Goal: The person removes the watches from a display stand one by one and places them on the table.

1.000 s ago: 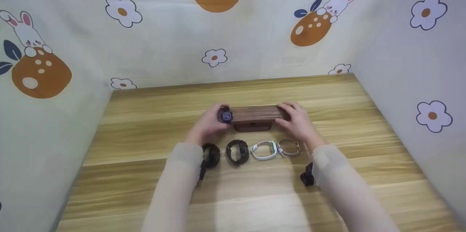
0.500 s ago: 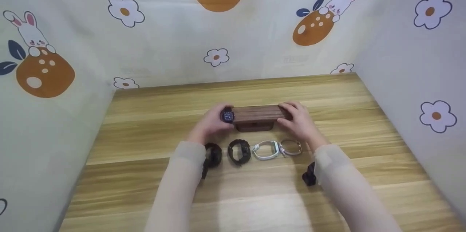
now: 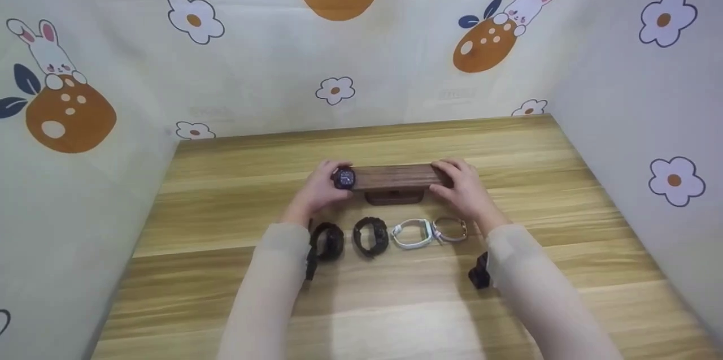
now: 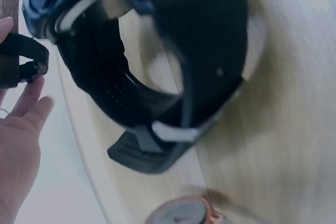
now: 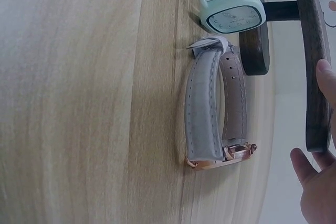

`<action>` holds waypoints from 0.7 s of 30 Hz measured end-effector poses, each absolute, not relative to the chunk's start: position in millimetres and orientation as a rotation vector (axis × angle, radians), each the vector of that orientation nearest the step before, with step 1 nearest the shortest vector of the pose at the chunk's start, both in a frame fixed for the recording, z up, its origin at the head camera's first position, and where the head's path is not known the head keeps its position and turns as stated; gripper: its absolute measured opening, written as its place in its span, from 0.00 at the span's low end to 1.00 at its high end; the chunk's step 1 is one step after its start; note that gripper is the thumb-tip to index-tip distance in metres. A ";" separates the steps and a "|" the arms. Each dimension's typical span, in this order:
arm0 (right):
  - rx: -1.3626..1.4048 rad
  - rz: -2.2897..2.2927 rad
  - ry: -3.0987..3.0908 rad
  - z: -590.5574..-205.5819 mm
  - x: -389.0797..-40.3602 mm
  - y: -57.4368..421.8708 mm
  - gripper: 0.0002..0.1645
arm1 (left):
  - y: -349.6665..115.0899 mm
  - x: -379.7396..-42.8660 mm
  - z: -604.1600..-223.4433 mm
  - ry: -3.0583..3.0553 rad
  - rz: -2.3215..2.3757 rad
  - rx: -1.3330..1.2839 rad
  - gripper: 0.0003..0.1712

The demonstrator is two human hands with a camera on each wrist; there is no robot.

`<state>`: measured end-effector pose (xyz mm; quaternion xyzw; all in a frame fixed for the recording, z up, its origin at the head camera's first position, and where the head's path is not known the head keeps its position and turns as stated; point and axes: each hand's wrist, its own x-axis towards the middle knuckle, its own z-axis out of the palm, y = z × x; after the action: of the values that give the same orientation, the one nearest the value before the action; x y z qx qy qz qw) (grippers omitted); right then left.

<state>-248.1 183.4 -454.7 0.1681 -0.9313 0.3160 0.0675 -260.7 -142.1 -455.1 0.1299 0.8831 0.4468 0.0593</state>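
A dark wooden watch stand (image 3: 395, 178) stands near the middle of the wood-grain table, its bar raised over a small base (image 3: 394, 197). My left hand (image 3: 319, 187) grips a black square-faced watch (image 3: 345, 178) at the bar's left end; its strap forms a loop in the left wrist view. My right hand (image 3: 466, 187) holds the bar's right end, thumb on the near side, as the right wrist view shows. In front of the stand lie two chunky black watches (image 3: 327, 241), a mint-green watch (image 3: 412, 234) and a watch with a pale stitched strap (image 5: 205, 108).
A rose-gold watch (image 4: 181, 211) shows at the bottom of the left wrist view. A black wrist camera (image 3: 480, 270) sits by the right sleeve. Patterned cloth walls (image 3: 260, 55) rise at the table's back and sides.
My left hand and the black watch have shifted slightly left along the stand's end in the last half second. My right hand stays on the bar; the watches in front have not moved.
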 end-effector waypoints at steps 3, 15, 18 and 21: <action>0.508 0.947 -2.808 -455.2 -248.3 183.2 0.31 | -146.7 -258.9 -454.1 2.658 1.392 0.354 0.41; 0.495 0.968 -2.806 -455.7 -247.8 183.8 0.32 | -167.3 -250.0 -449.2 2.624 1.522 0.268 0.40; 0.495 0.970 -2.810 -456.3 -248.0 184.2 0.32 | -175.0 -246.0 -449.4 2.633 1.539 0.276 0.40; 0.492 0.971 -2.815 -456.5 -248.4 183.6 0.32 | -182.7 -241.0 -449.9 2.641 1.544 0.268 0.40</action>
<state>-248.4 183.6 -456.5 0.1628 -0.9309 0.3211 0.0614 -241.0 -182.7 -449.9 0.0872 0.8594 0.5025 0.0354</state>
